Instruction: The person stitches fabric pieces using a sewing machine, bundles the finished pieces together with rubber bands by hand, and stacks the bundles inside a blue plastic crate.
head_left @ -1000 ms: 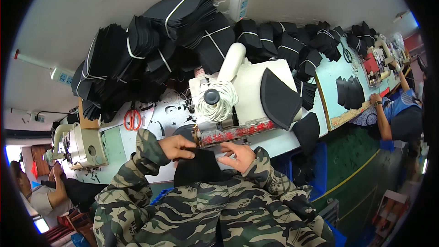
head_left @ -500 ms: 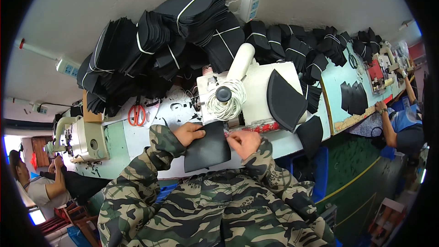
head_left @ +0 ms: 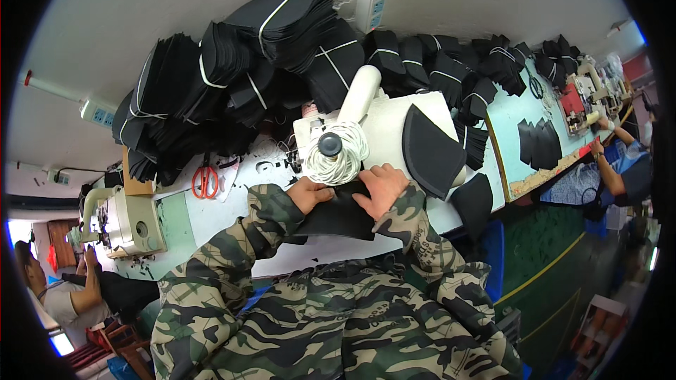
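Note:
A black, slightly shiny panel of sheet material point(head_left: 336, 219) lies at the front of the white machine, its far edge under the machine head. My left hand point(head_left: 308, 195) grips its left side, with the thumb on top. My right hand point(head_left: 382, 191) is at its right side, thumb pressed on the sheet and fingers bent by the machine's front. The off-white sewing-type machine point(head_left: 391, 123) carries a coil of white cord point(head_left: 336, 162) around a black knob point(head_left: 329, 144). Where the panel meets the working part is hidden by the cord and my hands.
Tied stacks of black panels point(head_left: 282, 28) line the wall. A curved black panel point(head_left: 431, 151) rests on the machine; another point(head_left: 472, 204) overhangs the table edge. Red-handled scissors point(head_left: 205, 179) lie left. A blue bin point(head_left: 495, 253) stands below. People work at machines on both sides.
The panel has moved forward under the machine head. My right hand went from beside its edge to pressing on it, and my left hand shifted slightly right and forward.

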The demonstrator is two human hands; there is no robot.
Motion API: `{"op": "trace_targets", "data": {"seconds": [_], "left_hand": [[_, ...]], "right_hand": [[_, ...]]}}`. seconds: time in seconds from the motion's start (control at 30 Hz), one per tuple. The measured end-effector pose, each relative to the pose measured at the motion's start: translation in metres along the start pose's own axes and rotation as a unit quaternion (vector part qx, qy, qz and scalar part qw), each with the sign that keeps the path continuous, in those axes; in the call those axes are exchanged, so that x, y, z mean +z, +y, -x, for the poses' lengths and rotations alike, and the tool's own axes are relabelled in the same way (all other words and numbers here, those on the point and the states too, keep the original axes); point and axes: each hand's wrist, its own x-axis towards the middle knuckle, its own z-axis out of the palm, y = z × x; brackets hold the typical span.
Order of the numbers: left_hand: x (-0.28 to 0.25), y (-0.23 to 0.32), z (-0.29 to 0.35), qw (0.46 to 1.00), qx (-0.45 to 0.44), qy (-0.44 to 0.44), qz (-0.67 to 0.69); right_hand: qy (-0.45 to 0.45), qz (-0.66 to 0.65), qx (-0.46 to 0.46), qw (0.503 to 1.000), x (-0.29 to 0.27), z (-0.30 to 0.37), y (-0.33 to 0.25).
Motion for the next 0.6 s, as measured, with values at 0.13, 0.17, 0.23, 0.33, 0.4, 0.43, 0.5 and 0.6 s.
{"op": "trace_targets", "data": {"seconds": [0.13,0.17,0.23,0.33,0.4,0.43,0.5,0.6], "left_hand": [[-0.016,0.004,-0.002,0.998,0.018,-0.045,-0.047],[-0.006,0.04,0.005,0.993,-0.093,-0.023,-0.07],[0.0,0.047,-0.002,0.975,-0.205,0.001,-0.082],[-0.01,0.057,0.0,0.973,-0.191,-0.066,-0.114],[-0.026,0.033,-0.008,0.975,-0.151,-0.113,-0.121],[-0.034,0.031,-0.005,0.987,-0.126,-0.052,-0.084],[-0.049,0.02,0.002,0.982,-0.064,0.084,-0.156],[-0.08,-0.033,0.03,0.698,-0.046,0.082,-0.71]], "right_hand": [[-0.116,-0.031,0.061,0.991,0.013,0.01,0.004],[-0.094,-0.075,0.073,0.99,0.008,0.02,0.004],[0.0,-0.152,0.062,0.986,0.002,0.042,0.007],[-0.021,-0.276,0.178,0.944,-0.018,0.058,-0.003],[-0.02,-0.301,0.199,0.932,-0.024,0.068,0.001],[-0.02,-0.334,0.211,0.918,-0.029,0.071,0.004],[0.074,-0.284,0.187,0.938,-0.044,0.072,0.017],[0.322,-0.091,0.151,0.93,-0.092,0.052,0.014]]}}
